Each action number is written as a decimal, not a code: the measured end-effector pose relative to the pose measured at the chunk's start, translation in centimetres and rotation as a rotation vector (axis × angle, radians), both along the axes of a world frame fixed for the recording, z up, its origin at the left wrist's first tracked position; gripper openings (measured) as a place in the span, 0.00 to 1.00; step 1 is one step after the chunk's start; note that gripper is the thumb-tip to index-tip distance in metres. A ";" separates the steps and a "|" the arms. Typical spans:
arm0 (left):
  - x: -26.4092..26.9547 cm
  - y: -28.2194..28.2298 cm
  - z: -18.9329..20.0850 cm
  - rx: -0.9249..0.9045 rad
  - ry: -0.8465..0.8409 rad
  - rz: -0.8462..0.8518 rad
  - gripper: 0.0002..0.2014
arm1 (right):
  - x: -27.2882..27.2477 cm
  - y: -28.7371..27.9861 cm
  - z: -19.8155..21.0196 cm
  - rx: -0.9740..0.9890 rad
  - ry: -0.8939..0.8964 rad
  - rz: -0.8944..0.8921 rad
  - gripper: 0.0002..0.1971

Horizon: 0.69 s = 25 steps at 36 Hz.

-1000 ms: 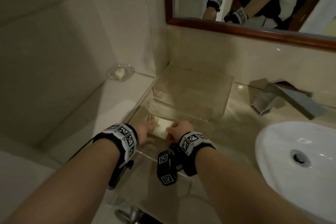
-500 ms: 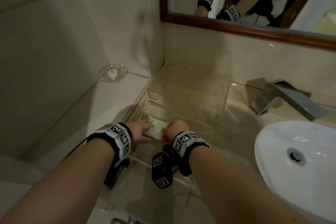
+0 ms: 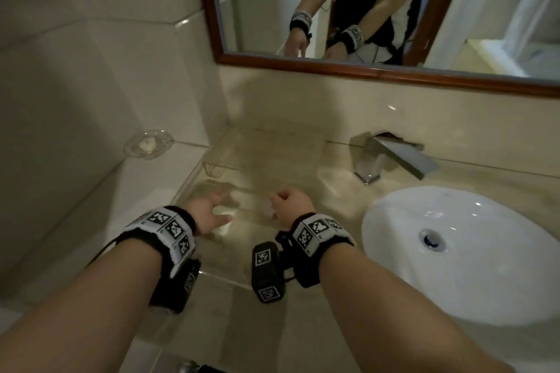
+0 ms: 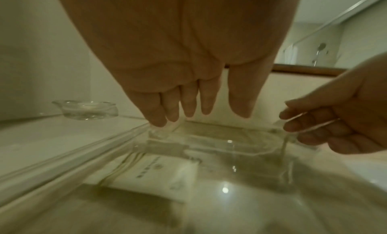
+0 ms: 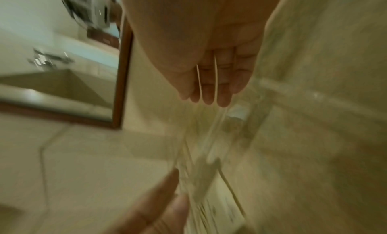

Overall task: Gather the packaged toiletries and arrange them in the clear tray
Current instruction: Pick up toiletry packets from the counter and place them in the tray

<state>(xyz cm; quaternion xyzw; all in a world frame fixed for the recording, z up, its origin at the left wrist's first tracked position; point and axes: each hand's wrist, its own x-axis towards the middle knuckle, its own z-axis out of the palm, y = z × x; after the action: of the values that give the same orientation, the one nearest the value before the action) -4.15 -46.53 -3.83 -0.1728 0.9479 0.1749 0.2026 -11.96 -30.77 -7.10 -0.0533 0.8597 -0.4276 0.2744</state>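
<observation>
A clear tray [image 3: 212, 166] stands on the beige counter between the tiled ledge and the basin. One flat white packet [image 4: 150, 176] with small print lies on its floor near the left wall; a sliver of the packet [image 3: 222, 217] shows beside my left thumb. My left hand [image 3: 212, 209] hovers over it with fingers [image 4: 189, 105] straight and spread, holding nothing. My right hand [image 3: 288, 200] hangs a hand's width to the right, over the tray's right side, its fingers [image 5: 209, 95] relaxed and empty. The right wrist view is blurred.
A glass soap dish [image 3: 148, 144] with a small soap sits on the ledge at the left. A chrome tap [image 3: 391, 157] and a white basin [image 3: 454, 251] lie to the right. The wood-framed mirror [image 3: 363, 68] hangs above the counter's back wall.
Both hands were pressed on the white packet in the tray; now they have let it go, risen and moved apart. The packet stays on the tray floor.
</observation>
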 end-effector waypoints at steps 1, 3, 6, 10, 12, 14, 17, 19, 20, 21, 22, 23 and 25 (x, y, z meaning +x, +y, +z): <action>0.0 0.9 0.4 0.010 0.016 0.010 0.31 | 0.1 1.5 0.7 -0.011 0.009 -0.022 0.15; 0.1 2.9 0.9 0.038 0.055 0.018 0.31 | 0.3 4.8 1.8 -0.032 0.029 -0.065 0.17; 0.2 6.2 1.3 0.060 0.116 0.014 0.31 | 0.7 10.0 2.8 -0.004 0.079 -0.106 0.16; -0.2 11.9 2.3 0.066 0.156 -0.029 0.30 | 1.4 17.0 3.7 0.076 0.161 -0.142 0.15; -0.5 14.9 2.8 0.071 0.169 -0.058 0.30 | 1.8 20.4 4.1 0.077 0.176 -0.164 0.14; -0.9 18.1 2.9 0.063 0.184 -0.094 0.29 | 2.0 23.7 4.6 0.085 0.191 -0.202 0.14; -1.0 23.1 2.9 0.085 0.210 -0.127 0.28 | 2.2 29.0 4.9 0.113 0.208 -0.268 0.14; -1.1 26.4 2.9 0.103 0.214 -0.176 0.28 | 2.4 32.6 5.0 0.141 0.207 -0.310 0.13; -1.3 28.0 2.9 0.117 0.209 -0.204 0.28 | 2.6 34.3 5.0 0.157 0.206 -0.332 0.13; -1.4 29.7 2.8 0.133 0.204 -0.233 0.28 | 2.9 36.2 4.9 0.172 0.203 -0.361 0.11; -1.6 31.3 2.7 0.144 0.196 -0.262 0.28 | 3.1 38.1 4.8 0.183 0.199 -0.395 0.10; -1.7 32.9 2.6 0.144 0.194 -0.291 0.28 | 3.4 39.9 4.6 0.196 0.187 -0.433 0.11; -2.1 36.1 2.4 0.130 0.214 -0.346 0.28 | 4.0 43.3 3.9 0.225 0.162 -0.510 0.13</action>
<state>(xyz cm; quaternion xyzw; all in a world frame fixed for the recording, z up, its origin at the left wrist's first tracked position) -6.22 -10.45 -1.43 0.0257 0.9662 0.2159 0.1385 -8.00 12.55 -3.15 0.1614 0.9065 -0.3789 0.0926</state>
